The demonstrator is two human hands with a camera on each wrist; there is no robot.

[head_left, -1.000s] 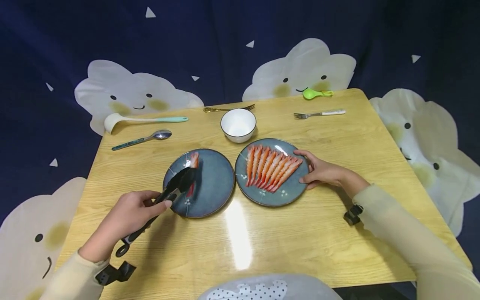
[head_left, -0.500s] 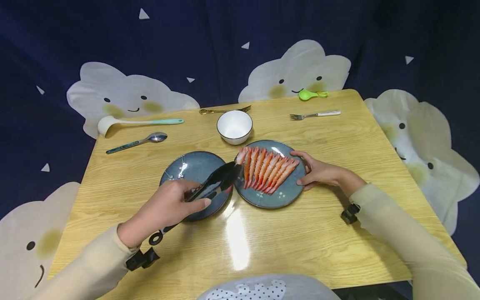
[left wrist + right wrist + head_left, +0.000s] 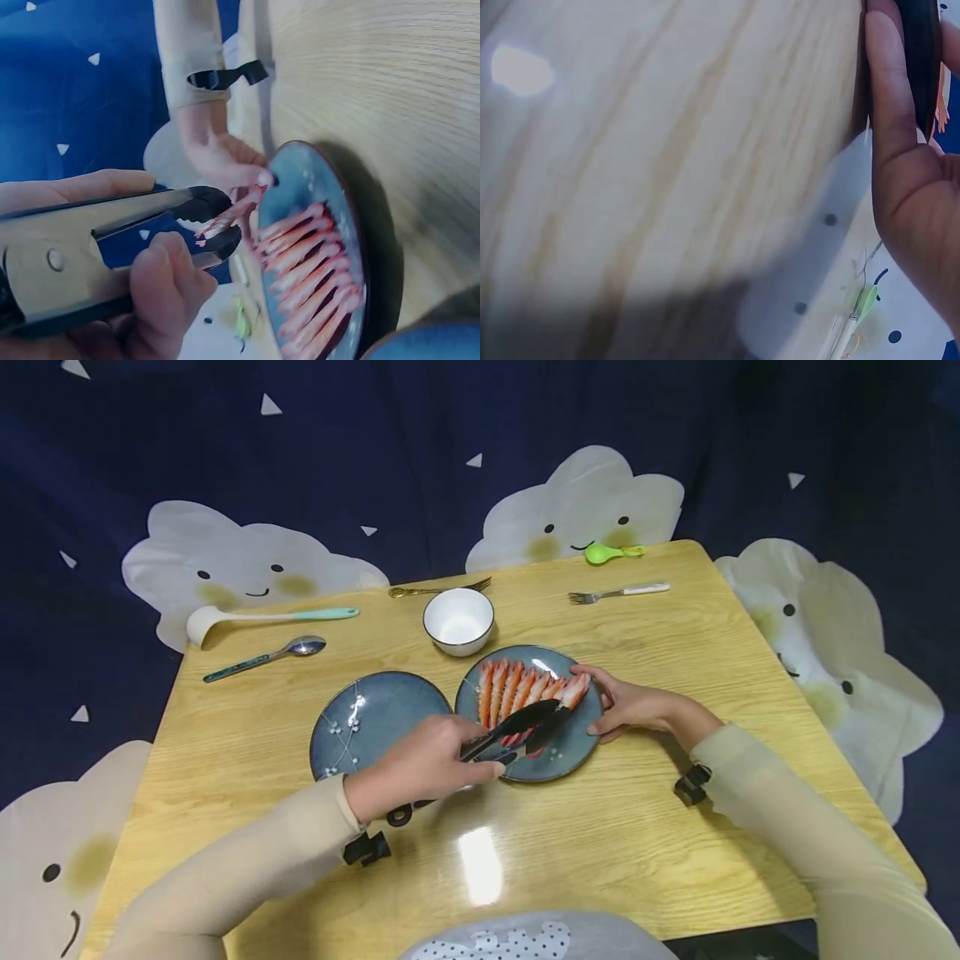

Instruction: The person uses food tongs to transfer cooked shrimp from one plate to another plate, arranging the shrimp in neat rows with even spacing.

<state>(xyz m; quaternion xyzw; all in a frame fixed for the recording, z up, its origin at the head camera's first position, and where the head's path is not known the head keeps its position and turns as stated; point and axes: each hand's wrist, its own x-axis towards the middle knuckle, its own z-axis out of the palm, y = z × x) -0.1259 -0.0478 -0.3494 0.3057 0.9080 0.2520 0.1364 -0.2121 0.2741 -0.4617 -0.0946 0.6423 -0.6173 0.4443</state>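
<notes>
My left hand grips black-tipped tongs and reaches across to the right-hand blue plate. Pinched between the tong tips is one cooked shrimp, over the plate's right side near the rim. Several orange-and-white shrimp lie fanned in a row on that plate, partly covered by the tongs in the head view. My right hand holds the same plate by its right rim, fingers on the edge and thumb nearer me. The left blue plate shows its branch pattern, partly hidden by my left hand.
A white bowl stands just behind the plates. Farther back lie a ladle, a spoon, a gold-coloured fork, a white-handled fork and a green measuring spoon. Wooden table extends in front.
My left hand has carried the tongs and one shrimp from the left plate rightward, across the row, to the right side of the right plate. My right hand keeps its hold on the rim.
</notes>
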